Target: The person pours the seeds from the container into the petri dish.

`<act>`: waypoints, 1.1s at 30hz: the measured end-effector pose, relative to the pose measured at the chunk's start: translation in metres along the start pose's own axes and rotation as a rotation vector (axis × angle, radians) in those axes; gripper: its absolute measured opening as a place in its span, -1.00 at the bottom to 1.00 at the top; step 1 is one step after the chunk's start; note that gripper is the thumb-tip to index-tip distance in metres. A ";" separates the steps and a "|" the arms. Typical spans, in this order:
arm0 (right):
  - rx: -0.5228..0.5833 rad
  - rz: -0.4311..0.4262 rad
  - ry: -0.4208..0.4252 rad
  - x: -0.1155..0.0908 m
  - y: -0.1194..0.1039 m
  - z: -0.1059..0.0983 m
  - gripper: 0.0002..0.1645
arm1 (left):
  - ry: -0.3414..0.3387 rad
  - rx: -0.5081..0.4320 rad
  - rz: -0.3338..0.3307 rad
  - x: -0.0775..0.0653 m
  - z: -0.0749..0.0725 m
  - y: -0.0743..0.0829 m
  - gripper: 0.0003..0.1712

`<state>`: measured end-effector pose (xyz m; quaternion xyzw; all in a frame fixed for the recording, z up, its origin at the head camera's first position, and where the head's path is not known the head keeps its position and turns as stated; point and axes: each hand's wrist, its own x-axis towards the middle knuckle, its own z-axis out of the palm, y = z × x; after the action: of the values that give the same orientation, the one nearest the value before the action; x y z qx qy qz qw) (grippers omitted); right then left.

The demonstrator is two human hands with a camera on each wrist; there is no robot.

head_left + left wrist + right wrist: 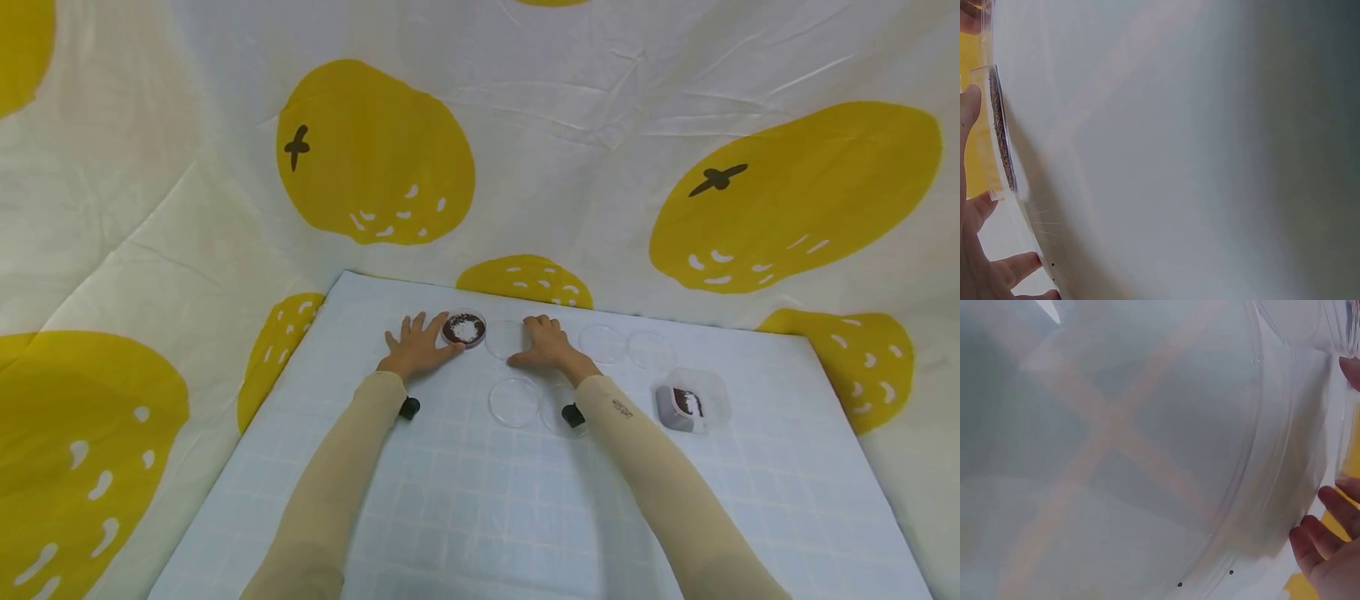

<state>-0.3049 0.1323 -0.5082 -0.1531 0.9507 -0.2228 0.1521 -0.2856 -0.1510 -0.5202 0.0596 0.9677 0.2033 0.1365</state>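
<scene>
My left hand [416, 348] holds a petri dish [465, 328] by its rim, thumb on the near side and index finger on the far left. Dark grains with a patch of white bits on top fill this dish. In the left wrist view the dish [1002, 131] appears edge-on, low on the table, and the other fingers spread beyond it. Just to the right, my right hand [547, 343] grips a clear petri dish [501, 340] between thumb and index finger. The right wrist view shows those fingertips [1329, 497] at the frame's edge, with that dish partly cut off.
Two clear round dishes [513, 402] lie nearer, one partly under my right wrist. Two more [602, 343] lie right of my right hand. Farther right stands a clear tub [712, 396] with dark and white material. A patterned cloth [540, 167] hangs behind the table.
</scene>
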 end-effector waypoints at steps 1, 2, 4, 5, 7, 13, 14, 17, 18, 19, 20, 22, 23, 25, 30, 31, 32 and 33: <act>0.010 -0.002 0.003 0.000 0.000 0.000 0.13 | -0.002 0.003 -0.001 0.000 0.000 -0.001 0.04; 0.018 -0.006 0.007 0.000 0.000 0.000 0.13 | -0.003 0.005 -0.001 0.001 0.001 -0.002 0.04; 0.034 -0.014 0.016 0.000 0.001 0.000 0.12 | -0.004 0.007 0.000 0.002 0.001 -0.003 0.05; 0.041 -0.021 0.022 0.000 0.001 0.000 0.12 | -0.003 0.007 -0.001 0.002 0.001 -0.003 0.05; 0.045 -0.037 0.036 0.001 0.002 0.000 0.13 | 0.002 0.006 0.000 0.002 0.001 -0.004 0.04; 0.083 -0.089 0.069 0.001 -0.001 -0.004 0.15 | 0.006 0.008 -0.003 0.002 0.000 -0.004 0.04; 0.093 -0.098 0.074 0.001 -0.001 -0.005 0.15 | 0.004 0.008 -0.006 0.002 0.000 -0.004 0.04; 0.116 -0.125 0.089 0.001 -0.003 -0.007 0.14 | 0.002 0.005 -0.007 0.002 0.000 -0.003 0.04; 0.121 -0.133 0.093 0.001 -0.003 -0.007 0.14 | 0.000 0.007 -0.008 0.003 0.001 -0.003 0.04; 0.127 -0.143 0.098 0.001 -0.004 -0.007 0.14 | 0.000 0.008 -0.008 0.003 0.001 -0.003 0.04; 0.133 -0.148 0.104 0.001 -0.004 -0.007 0.14 | 0.001 0.006 -0.007 0.003 0.001 -0.003 0.05; 0.146 -0.157 0.113 0.000 -0.006 -0.007 0.14 | -0.001 0.009 -0.007 0.004 0.002 -0.004 0.05; 0.150 -0.160 0.118 0.000 -0.007 -0.007 0.14 | -0.002 0.007 -0.008 0.004 0.002 -0.004 0.05; 0.167 -0.166 0.128 -0.001 -0.009 -0.007 0.15 | -0.004 0.002 -0.009 0.004 0.002 -0.004 0.05; 0.213 -0.190 0.151 -0.003 -0.016 -0.007 0.17 | -0.009 -0.003 -0.009 0.004 0.002 -0.004 0.06; 0.218 -0.194 0.156 -0.003 -0.017 -0.008 0.17 | -0.009 -0.001 -0.008 0.004 0.002 -0.004 0.06; 0.221 -0.201 0.163 -0.002 -0.018 -0.008 0.17 | -0.009 -0.002 -0.006 0.003 0.002 -0.003 0.06; 0.225 -0.207 0.169 -0.002 -0.020 -0.008 0.17 | -0.008 0.000 -0.005 0.003 0.002 -0.003 0.06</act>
<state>-0.3018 0.1193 -0.4918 -0.2131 0.9083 -0.3542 0.0638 -0.2882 -0.1524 -0.5235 0.0580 0.9673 0.2026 0.1409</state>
